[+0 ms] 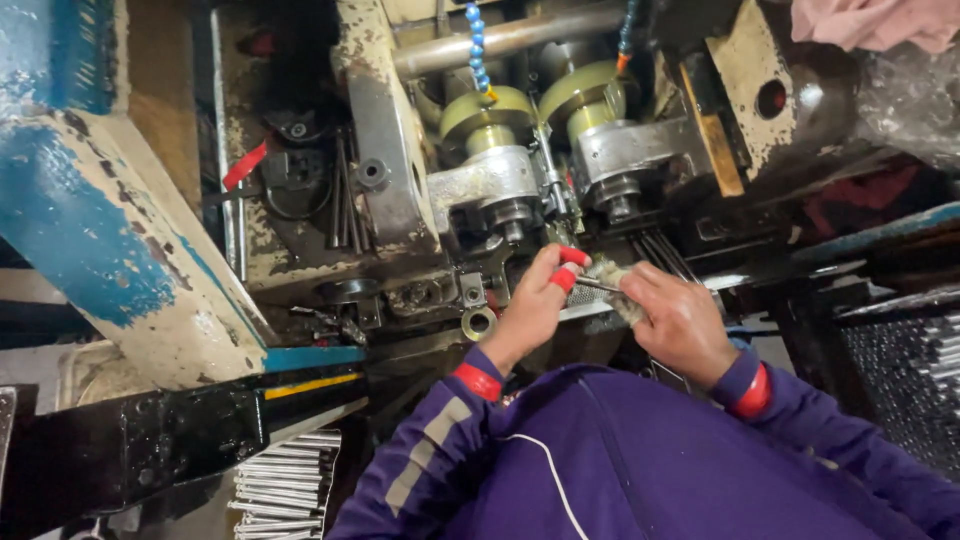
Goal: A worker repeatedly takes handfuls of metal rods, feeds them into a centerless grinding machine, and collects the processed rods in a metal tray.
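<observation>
My left hand [532, 305] has red tape on its fingertips and pinches one end of a thin metal rod [598, 285]. My right hand [678, 318] grips a dirty wad of rag [618, 288] wrapped around the same rod. Both hands meet just below the two rollers [540, 115] of an oily, worn machine [400, 180]. Purple sleeves with red cuffs cover both my arms.
A blue and cream machine frame [110, 230] stands at the left. A bundle of thin metal rods [285, 485] lies at the bottom left. More rods fill a dark tray [915, 380] at the right. A pink cloth [875, 22] hangs at the top right.
</observation>
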